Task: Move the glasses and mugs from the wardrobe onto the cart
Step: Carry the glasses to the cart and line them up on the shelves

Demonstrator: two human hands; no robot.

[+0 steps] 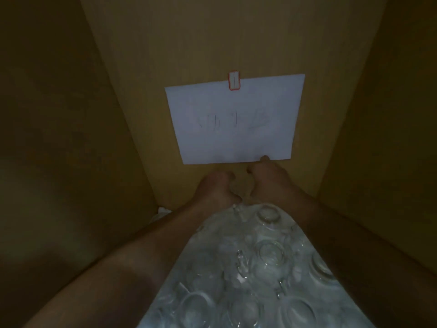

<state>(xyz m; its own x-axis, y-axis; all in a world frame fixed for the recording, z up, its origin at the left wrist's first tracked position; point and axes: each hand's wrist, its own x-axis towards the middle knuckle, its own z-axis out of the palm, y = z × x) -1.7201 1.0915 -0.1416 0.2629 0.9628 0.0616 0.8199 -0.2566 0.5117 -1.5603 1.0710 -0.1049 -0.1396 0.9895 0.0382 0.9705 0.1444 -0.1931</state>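
The glasses (pixel 267 252) stand crowded under your forearms; lower them and you topple some. Whether your left hand (pixel 217 185) and right hand (pixel 267 178) fingers grasp anything, I cannot tell

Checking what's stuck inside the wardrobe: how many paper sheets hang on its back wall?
1: a white paper sheet taped at its top edge to the back wall, above both hands; the right hand touches its lower edge.
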